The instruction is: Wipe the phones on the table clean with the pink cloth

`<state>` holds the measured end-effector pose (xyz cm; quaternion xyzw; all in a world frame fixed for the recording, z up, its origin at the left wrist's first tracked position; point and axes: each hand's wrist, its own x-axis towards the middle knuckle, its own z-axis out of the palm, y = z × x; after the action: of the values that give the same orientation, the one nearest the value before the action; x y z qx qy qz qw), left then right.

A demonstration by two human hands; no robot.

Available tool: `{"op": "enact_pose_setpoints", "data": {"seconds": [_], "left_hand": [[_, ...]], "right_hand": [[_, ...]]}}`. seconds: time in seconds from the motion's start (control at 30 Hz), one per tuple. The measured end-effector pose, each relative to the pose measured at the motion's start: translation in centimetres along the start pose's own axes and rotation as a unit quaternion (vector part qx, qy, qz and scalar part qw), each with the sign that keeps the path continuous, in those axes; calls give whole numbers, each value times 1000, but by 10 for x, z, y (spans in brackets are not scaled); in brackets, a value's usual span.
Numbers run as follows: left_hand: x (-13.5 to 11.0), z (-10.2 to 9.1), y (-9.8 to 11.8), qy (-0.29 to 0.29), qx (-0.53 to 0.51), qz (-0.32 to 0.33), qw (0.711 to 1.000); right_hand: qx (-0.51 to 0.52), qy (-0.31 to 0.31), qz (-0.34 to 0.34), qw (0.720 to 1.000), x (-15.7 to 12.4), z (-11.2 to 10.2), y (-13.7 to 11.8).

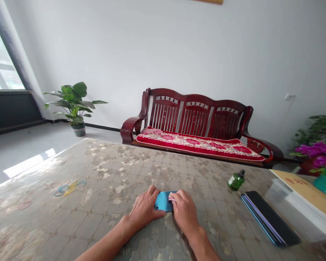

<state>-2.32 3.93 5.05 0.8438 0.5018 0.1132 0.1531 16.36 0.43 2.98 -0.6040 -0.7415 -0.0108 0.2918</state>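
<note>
A blue smartphone (162,202) lies on the patterned tablecloth in front of me, its back facing up and a small dark camera spot at its lower left corner. My left hand (146,204) grips it from the left, with thumb and fingers along opposite edges. Pinched in my right hand (184,209) is a small pinkish-white piece of cloth (171,197), pressed against the right part of the phone's back. That hand hides the phone's right end.
Right of my hands stand a green bottle (236,180) with a black top, a stack of phones (271,217) and a clear plastic box (296,206). Colored rubber bands (69,188) lie at left. Beyond the table (119,163) is a wooden bench (195,116).
</note>
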Motion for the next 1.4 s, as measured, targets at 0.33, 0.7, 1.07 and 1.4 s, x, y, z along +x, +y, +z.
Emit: {"op": "enact_pose_setpoints", "data": {"seconds": [0.33,0.7,1.07,1.4], "left_hand": [[1,-1,-1,-11,-1,11,1000],[8,1,-4,-25,12,36,999],[9,-2,-2,-38,15,26,999],[8,-3,-2,-30,8,29,999]], "right_hand": [[-56,32,60,996,6,-6,23],[-16,-1,20,1000,8,0,-2],[-35,11,35,999,2,-5,8],[-14,29,75,997,2,-10,12]]}}
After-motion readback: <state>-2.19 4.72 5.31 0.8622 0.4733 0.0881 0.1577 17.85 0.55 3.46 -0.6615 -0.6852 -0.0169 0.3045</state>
